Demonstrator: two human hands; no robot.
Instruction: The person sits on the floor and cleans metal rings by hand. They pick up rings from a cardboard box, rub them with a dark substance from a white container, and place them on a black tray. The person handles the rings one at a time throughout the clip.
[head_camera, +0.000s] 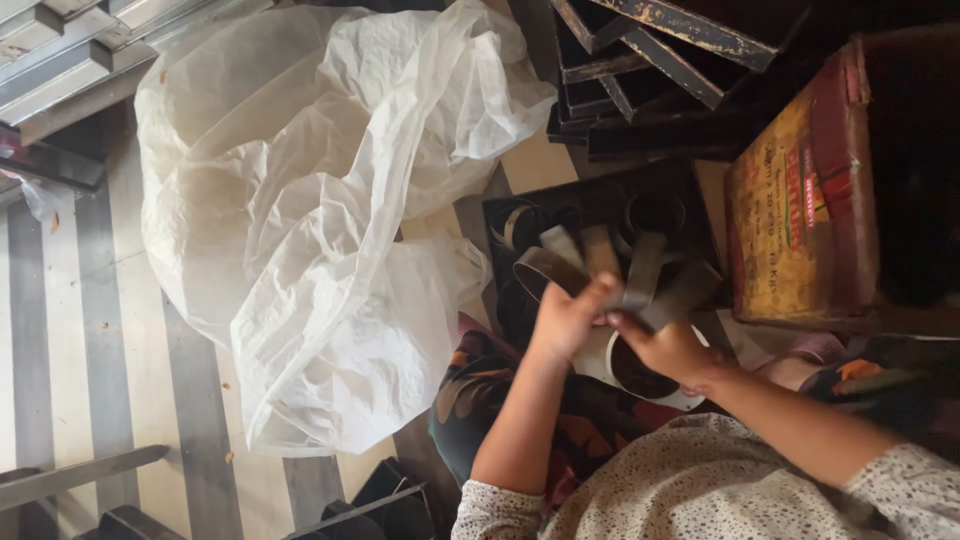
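1. We have one view, worn on the head, looking steeply down and close onto both hands at five o'clock.
2. The striped floor fills nine o'clock.

Both arms reach forward, forearms bare. Left hand and right hand sit close together, fingers curled in a grip.

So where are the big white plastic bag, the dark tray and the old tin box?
White plastic bag (300, 210), head view, on its crumpled middle.
Dark tray (500, 215), head view, on its bare left rim.
Tin box (790, 220), head view, on its yellow printed side.
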